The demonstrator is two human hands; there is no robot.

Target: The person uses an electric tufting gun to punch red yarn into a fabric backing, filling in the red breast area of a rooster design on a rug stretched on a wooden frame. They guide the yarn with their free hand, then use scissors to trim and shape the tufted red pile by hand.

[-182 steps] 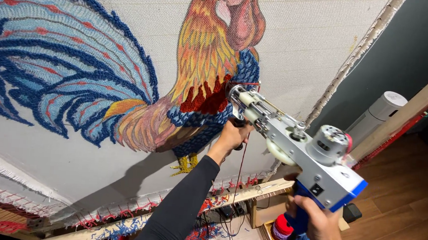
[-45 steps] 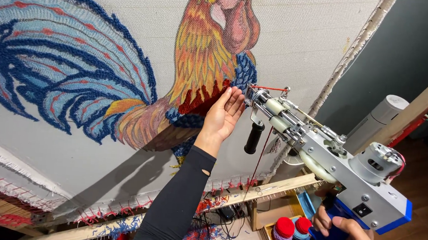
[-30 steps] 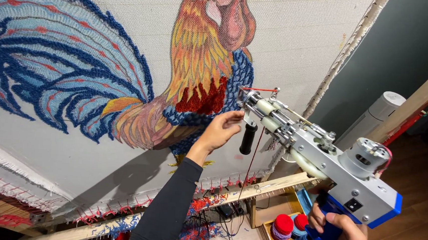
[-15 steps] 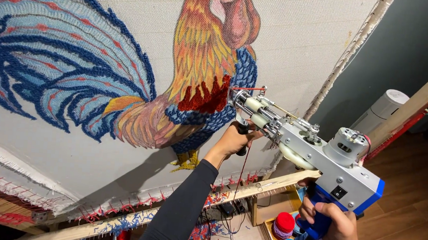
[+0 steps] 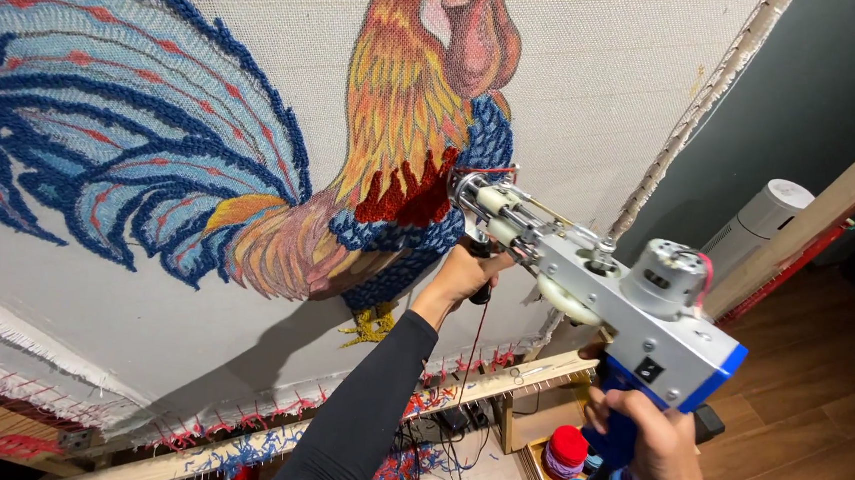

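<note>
My left hand (image 5: 462,275) is back down off the cloth, now curling tight around the black front grip under one metal tufting gun (image 5: 585,281). Its needle tip is pressing into the fuzzy red patch of one woven rooster rug (image 5: 254,138). My right hand (image 5: 651,453) is clenching the blue handle above several round yarn cones (image 5: 566,448).

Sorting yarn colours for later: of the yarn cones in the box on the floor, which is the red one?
The red yarn cone is the one farthest up in the wooden box, left of the right hand; the cones below it are blue.
</note>
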